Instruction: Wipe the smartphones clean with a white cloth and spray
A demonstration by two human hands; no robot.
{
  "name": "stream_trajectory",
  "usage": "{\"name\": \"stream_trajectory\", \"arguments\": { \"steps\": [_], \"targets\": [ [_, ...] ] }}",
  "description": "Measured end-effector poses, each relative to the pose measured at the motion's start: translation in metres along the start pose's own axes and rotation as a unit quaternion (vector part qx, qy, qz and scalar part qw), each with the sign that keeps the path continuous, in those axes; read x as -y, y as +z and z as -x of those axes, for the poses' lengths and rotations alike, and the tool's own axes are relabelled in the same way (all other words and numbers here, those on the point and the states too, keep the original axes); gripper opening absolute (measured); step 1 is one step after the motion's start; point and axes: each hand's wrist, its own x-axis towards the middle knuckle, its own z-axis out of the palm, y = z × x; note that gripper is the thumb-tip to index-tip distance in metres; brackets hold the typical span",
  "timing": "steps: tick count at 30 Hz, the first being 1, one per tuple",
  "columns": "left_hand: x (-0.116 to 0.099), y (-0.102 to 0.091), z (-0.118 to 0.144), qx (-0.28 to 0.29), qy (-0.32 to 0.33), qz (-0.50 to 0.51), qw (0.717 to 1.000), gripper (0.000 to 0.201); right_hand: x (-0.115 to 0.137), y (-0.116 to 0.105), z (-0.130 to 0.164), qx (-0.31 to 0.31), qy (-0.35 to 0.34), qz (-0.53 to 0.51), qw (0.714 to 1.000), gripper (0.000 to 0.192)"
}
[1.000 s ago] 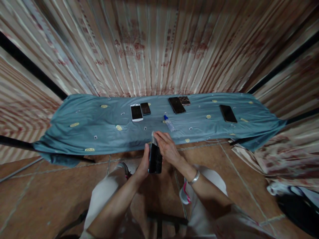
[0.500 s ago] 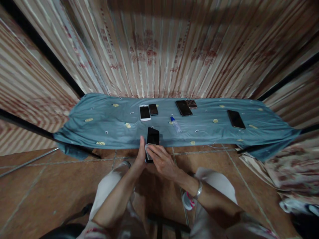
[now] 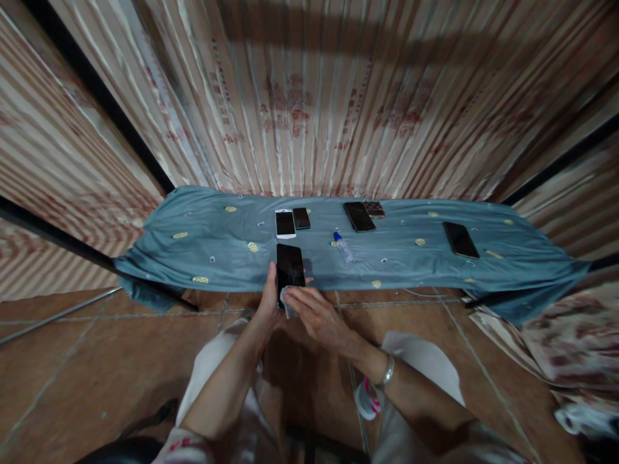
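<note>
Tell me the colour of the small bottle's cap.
The cap is blue; it shows in the head view.

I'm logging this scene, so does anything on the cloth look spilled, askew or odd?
No spill shows. Only mildly odd is the blue-capped bottle: it lies on its side, slanted, rather than standing. The cloth beneath is slightly wrinkled.

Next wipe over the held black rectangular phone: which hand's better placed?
Right, likely: the right hand holds a small whitish cloth or tissue at the near end of the black rectangular phone; the left hand is occupied supporting it.
</note>
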Motion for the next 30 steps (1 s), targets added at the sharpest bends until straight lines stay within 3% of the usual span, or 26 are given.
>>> {"name": "stream_trajectory", "arguments": {
  "steps": [7, 13, 19, 25, 30],
  "targets": [
    [0.018, 0.001, 0.004, -0.020, 0.036, 0.003, 0.999, 0.065, -0.016, 0.001, 0.003, -0.002, 0.022, 0.041, 0.999, 0.055],
    [0.039, 0.005, 0.007, 0.008, 0.055, -0.008, 0.998, 0.055, -0.032, 0.001, -0.001, -0.015, 0.049, 0.056, 0.997, 0.053],
    [0.044, 0.011, 0.018, 0.032, -0.019, -0.046, 0.998, 0.059, -0.047, -0.004, -0.011, -0.046, 0.087, 0.059, 0.993, 0.048],
    [0.038, 0.010, 0.016, 0.019, 0.037, -0.008, 0.999, 0.055, -0.030, 0.001, -0.007, -0.027, 0.076, 0.040, 0.996, 0.051],
    [0.031, -0.006, 0.008, -0.019, 0.056, 0.004, 0.998, 0.054, -0.008, 0.008, 0.003, 0.004, 0.033, 0.014, 0.999, 0.060]
  ]
}}
